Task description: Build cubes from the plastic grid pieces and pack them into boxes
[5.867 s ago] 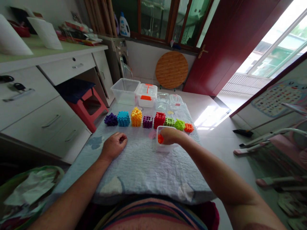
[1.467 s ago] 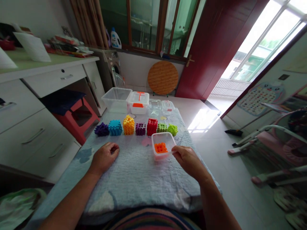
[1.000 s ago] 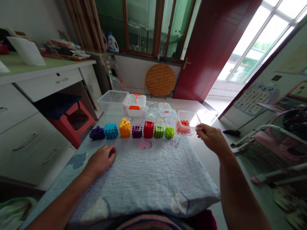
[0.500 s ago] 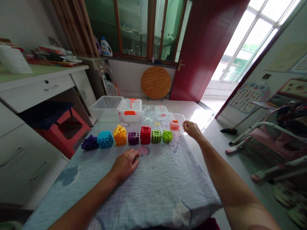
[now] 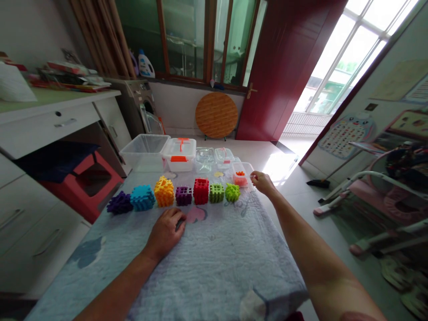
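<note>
My left hand [image 5: 167, 232] rests on the cloth-covered table [image 5: 214, 258], fingers curled, just in front of the blocks; whatever is under the fingers is hidden. Out at the far right edge, my right hand [image 5: 262, 182] pinches the rim of a clear plastic container [image 5: 247, 169], beside a small tub with orange-red pieces [image 5: 240, 178]. A row of interlocking blocks spans the table: dark purple [image 5: 120, 203], blue [image 5: 142, 197], yellow [image 5: 164, 191], purple [image 5: 183, 195], red [image 5: 201, 191], green [image 5: 216, 193] and lime [image 5: 232, 192].
Behind the blocks stand a large clear bin [image 5: 145, 154], a lidded box with orange clasps [image 5: 179, 156] and smaller clear containers [image 5: 204, 157]. A red stool [image 5: 90, 183] is at the left, and a pink-and-white chair [image 5: 374, 196] at the right.
The clear container at the right and its orange-red pieces have come slightly nearer with my right hand. My left hand has shifted a little left. The view has moved slightly.
</note>
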A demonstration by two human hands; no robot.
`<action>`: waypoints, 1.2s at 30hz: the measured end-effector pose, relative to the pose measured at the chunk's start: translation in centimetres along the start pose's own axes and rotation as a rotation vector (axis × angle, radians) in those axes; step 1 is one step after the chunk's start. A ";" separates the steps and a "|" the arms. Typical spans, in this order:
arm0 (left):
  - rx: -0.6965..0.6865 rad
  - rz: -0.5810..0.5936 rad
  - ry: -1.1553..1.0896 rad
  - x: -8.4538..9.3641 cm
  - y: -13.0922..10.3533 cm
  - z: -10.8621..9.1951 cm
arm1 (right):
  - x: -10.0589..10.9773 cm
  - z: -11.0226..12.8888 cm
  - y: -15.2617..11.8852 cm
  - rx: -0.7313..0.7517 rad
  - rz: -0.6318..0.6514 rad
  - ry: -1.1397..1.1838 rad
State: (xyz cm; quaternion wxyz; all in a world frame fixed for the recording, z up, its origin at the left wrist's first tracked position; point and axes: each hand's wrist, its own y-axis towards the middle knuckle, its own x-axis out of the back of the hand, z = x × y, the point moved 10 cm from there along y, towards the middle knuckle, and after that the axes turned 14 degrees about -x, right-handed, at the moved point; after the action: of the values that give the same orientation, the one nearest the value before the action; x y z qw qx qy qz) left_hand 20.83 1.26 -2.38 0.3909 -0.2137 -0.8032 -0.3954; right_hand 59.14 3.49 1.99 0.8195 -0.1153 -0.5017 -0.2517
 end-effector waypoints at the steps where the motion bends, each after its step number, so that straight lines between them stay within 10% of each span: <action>1: 0.001 0.002 -0.001 -0.1 0.0 0.0 | 0.0 0.1 0.0 -0.001 0.002 -0.012; 16: 0.052 -0.060 -0.066 0.7 -0.3 1.0 | 3.7 5.2 -0.6 0.126 -0.205 -0.142; 36: 0.151 -0.178 -0.073 2.5 -0.7 2.1 | -4.9 14.0 7.1 0.151 0.013 -0.335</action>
State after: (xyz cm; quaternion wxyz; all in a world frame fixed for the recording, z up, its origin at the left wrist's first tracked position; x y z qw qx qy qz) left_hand 17.88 2.59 -1.47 0.3398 -0.1260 -0.8602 -0.3587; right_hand 50.43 17.16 4.72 0.7323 -0.0968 -0.6481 -0.1852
